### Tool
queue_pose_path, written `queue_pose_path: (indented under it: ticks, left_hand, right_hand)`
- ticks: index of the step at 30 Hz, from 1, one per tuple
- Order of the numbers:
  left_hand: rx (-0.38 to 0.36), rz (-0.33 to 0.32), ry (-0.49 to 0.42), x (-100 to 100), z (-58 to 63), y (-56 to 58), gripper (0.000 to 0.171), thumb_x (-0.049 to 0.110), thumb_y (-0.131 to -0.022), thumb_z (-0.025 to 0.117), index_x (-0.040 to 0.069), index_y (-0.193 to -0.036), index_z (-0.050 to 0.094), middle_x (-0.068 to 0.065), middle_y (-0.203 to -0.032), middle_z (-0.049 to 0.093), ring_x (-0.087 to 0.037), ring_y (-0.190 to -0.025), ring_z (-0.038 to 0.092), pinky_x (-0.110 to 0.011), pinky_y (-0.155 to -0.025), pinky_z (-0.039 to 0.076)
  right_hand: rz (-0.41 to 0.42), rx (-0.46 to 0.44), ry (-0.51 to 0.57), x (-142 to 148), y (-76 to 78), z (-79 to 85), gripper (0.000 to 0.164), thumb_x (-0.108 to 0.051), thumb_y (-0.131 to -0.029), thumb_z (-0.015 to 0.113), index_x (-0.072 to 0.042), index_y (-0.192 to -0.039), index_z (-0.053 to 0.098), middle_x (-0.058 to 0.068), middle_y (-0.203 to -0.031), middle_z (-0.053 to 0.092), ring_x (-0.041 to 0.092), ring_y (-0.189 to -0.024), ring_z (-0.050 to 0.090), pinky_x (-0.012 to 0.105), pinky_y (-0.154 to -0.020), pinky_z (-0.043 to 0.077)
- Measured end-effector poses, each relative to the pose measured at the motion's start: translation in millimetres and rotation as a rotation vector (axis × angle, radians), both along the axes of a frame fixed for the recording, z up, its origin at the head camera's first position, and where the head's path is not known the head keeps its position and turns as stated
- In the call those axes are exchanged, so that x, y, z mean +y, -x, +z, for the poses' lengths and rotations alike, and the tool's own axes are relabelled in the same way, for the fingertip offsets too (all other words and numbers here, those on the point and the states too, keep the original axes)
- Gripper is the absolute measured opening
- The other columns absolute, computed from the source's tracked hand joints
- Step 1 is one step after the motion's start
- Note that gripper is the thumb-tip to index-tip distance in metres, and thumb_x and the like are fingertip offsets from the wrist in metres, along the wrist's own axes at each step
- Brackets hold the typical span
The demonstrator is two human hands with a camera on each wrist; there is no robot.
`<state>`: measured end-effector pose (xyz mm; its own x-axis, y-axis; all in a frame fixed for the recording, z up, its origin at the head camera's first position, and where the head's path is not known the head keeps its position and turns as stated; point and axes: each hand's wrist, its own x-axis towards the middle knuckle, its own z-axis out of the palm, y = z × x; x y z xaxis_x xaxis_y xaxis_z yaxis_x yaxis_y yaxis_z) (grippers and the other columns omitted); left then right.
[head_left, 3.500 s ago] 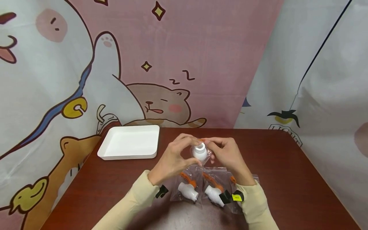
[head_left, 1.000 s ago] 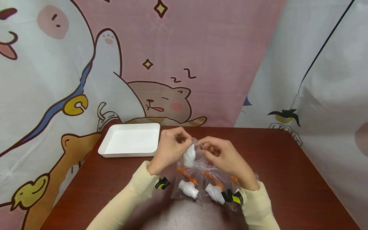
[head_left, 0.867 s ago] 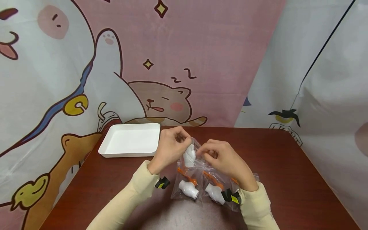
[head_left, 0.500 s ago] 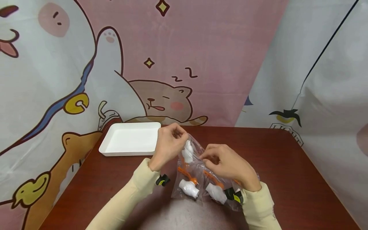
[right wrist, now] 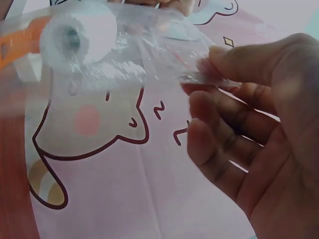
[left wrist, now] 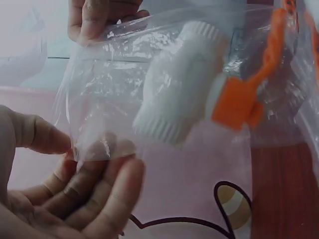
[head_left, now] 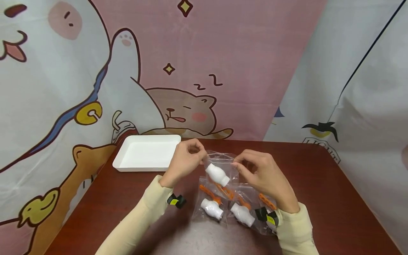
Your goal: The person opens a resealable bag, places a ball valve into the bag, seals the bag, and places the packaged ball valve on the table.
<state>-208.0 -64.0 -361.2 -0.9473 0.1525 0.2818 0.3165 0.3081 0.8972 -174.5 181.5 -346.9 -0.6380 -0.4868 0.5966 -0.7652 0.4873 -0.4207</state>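
Note:
A white plastic ball valve (head_left: 217, 174) with an orange lever handle (left wrist: 239, 102) lies inside a clear zip bag (head_left: 234, 173), held up above the table. My left hand (head_left: 188, 159) pinches one top corner of the bag between thumb and fingers. At the opposite corner, my right hand (head_left: 261, 170) grips the film with thumb and index finger, its other fingers loosely bent. The bag is spread between them, and the valve slants down to the right. In the right wrist view the valve's round open end (right wrist: 77, 37) faces the camera through the film.
Just below the held bag, a bagged valve (head_left: 211, 209) and another bagged valve (head_left: 243, 214) lie on the brown table (head_left: 318, 198). A further orange handle (head_left: 267, 201) shows beside my right wrist. Behind my left hand stands a white tray (head_left: 146, 154). A printed cloth (head_left: 248, 71) hangs behind.
Earlier my hands were close around the bagged valve. The bag then hung from my left hand with the valve near upright. Now my hands are farther apart, the bag is spread and the valve slants.

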Motion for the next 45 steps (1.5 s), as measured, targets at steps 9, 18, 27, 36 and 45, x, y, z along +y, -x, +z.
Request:
queue_pose_path:
  ticks: [9,18,27,36,45]
  left_hand:
    - [-0.019,-0.387,-0.070,-9.2,-2.5,-4.0,0.017,0.011,-0.090,0.062,0.006,-0.106,0.066,-0.014,-0.087,0.066,-0.037,-0.070,0.063,-0.040,-0.066,0.056]
    - [-0.011,-0.497,-0.069,-15.5,12.5,-10.1,0.019,0.000,-0.081,0.069,0.002,-0.100,0.068,-0.014,-0.087,0.067,-0.029,-0.077,0.065,-0.040,-0.073,0.055]
    - [0.011,-0.291,0.032,-7.2,24.3,-18.8,0.007,0.008,-0.085,0.068,0.005,-0.092,0.068,-0.012,-0.084,0.066,-0.026,-0.072,0.062,-0.029,-0.064,0.052]
    - [-0.008,-0.195,-0.127,-3.1,4.1,-8.3,0.008,0.016,-0.085,0.069,0.009,-0.089,0.068,-0.004,-0.091,0.066,-0.016,-0.083,0.059,-0.027,-0.072,0.048]
    - [0.024,-0.226,-0.301,2.8,-7.9,-3.7,0.013,0.021,-0.084,0.071,0.009,-0.089,0.070,-0.009,-0.090,0.067,-0.020,-0.083,0.060,-0.037,-0.077,0.053]
  right_hand:
    - [-0.026,0.018,0.096,5.6,2.2,1.6,0.011,-0.012,-0.086,0.068,-0.022,-0.091,0.068,-0.014,-0.085,0.064,0.002,-0.063,0.051,0.015,-0.053,0.044]
    - [-0.006,-0.032,0.173,15.0,7.7,-0.7,0.017,-0.008,-0.083,0.070,-0.021,-0.092,0.068,-0.009,-0.085,0.065,0.005,-0.061,0.052,0.017,-0.052,0.044]
    - [-0.007,-0.072,0.150,19.6,8.1,0.4,0.014,-0.011,-0.084,0.070,-0.021,-0.094,0.068,-0.010,-0.086,0.064,0.005,-0.064,0.053,0.021,-0.052,0.045]
    - [-0.097,-0.219,0.168,25.1,9.1,-7.2,0.015,-0.022,-0.084,0.071,-0.029,-0.097,0.068,-0.014,-0.090,0.065,0.008,-0.069,0.059,0.026,-0.057,0.050]
    - [-0.098,-0.271,0.197,28.0,7.3,-5.2,0.013,-0.021,-0.085,0.070,-0.025,-0.098,0.069,-0.009,-0.092,0.066,0.013,-0.071,0.059,0.027,-0.056,0.047]
